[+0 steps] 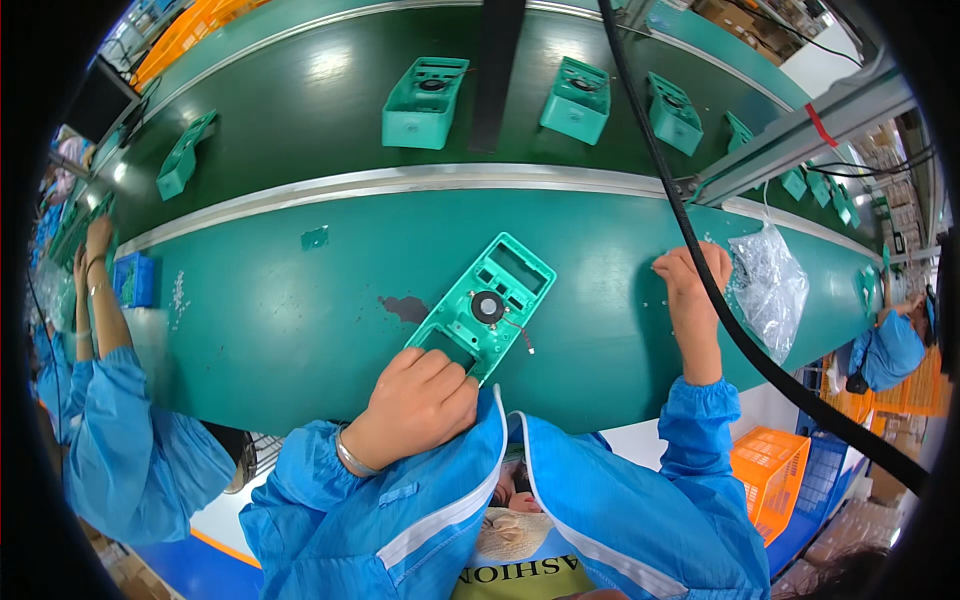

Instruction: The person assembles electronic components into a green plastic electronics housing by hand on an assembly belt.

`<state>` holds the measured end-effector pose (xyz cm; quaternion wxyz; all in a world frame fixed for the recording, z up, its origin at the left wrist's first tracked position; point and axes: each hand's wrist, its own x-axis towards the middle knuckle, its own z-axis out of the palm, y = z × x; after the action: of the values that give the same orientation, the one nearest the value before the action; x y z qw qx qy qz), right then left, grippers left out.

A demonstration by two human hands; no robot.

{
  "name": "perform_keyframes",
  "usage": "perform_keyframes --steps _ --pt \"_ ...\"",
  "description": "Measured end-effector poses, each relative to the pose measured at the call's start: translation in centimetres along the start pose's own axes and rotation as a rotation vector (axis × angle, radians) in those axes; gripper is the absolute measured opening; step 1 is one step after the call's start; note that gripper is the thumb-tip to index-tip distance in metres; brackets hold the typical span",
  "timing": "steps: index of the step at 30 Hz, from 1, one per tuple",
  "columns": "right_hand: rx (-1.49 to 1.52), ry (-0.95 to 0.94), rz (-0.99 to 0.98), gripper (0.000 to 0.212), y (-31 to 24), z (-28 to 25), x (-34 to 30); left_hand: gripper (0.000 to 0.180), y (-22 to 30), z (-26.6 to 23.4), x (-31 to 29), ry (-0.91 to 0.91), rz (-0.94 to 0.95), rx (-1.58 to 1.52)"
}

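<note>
Housing (462,325) of green plastic, aslant on the worktop (250,350) near the middle of its near edge, fitted with a round black part (487,307) and a thin wire ending in a white connector (531,351). Gripped at its near end by the fingers of the left hand (418,400), and partly hidden there. Toward the right end of the worktop, the right hand (685,275) with fingers curled inward; cannot tell whether around anything. Just beside it, a clear plastic bag (770,285). Passing in front of that hand, a thick black cable (655,140). Left of the housing, a dark patch (405,309); at the left end, a blue bin (134,280) and a co-worker's arm (110,315). Beyond the far edge, more green housings (418,128) on a dark belt (300,125), partly blocked from view by a black post (497,80) and a metal beam (835,122).
</note>
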<state>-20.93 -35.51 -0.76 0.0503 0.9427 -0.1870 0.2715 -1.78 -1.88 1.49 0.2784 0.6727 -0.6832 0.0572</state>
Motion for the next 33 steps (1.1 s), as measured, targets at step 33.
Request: perform_keyframes --steps 33 --pt "0.71 -0.301 -0.596 0.018 -14.4 -1.0 6.4 0.013 -3.0 -3.0 -1.1 -0.176 0.032 0.094"
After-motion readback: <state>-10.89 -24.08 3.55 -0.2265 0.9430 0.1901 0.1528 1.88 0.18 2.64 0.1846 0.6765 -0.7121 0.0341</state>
